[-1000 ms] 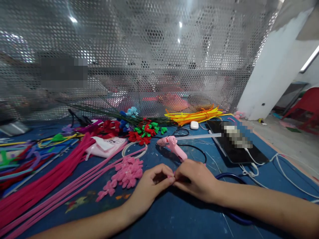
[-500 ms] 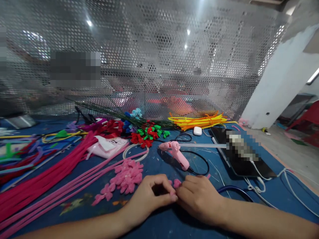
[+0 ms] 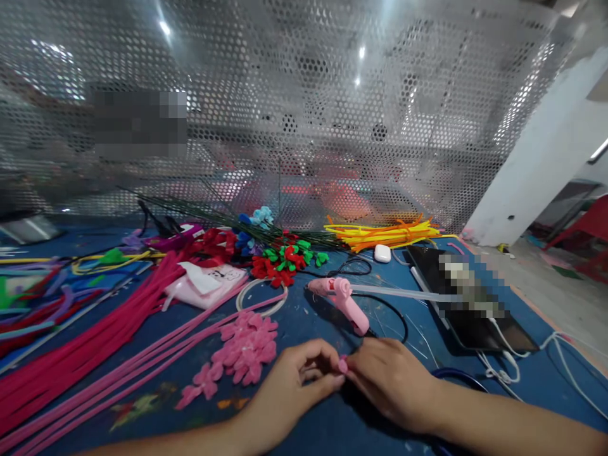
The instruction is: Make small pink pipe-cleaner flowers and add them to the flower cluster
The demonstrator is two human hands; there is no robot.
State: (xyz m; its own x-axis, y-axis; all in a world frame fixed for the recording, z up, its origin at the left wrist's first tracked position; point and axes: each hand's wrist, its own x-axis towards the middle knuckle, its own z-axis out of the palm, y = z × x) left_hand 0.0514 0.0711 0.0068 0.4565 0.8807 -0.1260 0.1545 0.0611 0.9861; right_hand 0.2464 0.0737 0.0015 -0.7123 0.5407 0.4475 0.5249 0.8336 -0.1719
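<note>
Thumb and index finger of my left hand (image 3: 304, 380) pinch a small pink fuzzy piece of pipe cleaner (image 3: 342, 365). My right hand (image 3: 392, 380) meets it from the other side, its fingers closed on the same piece; most of that piece is hidden. Left of my hands lies a cluster of pink fuzzy flowers (image 3: 249, 348), with a single pink flower (image 3: 205, 382) at its lower left. Just beyond my hands rests a pink hot glue gun (image 3: 349, 307), a clear glue stick (image 3: 403, 292) sticking out of its back.
Long pink pipe cleaners (image 3: 137, 354) and a magenta bundle (image 3: 95, 339) spread to the left. Behind are a tissue pack (image 3: 209, 288), red and green flowers (image 3: 285, 263) and yellow pipe cleaners (image 3: 384, 234). A tablet (image 3: 456, 329) with a white cable lies right, before a perforated metal screen (image 3: 304, 114).
The view has shifted slightly. My hands still meet at the pink piece, which shows more clearly between the fingertips; my left fingers have opened out a little behind the pinch.
</note>
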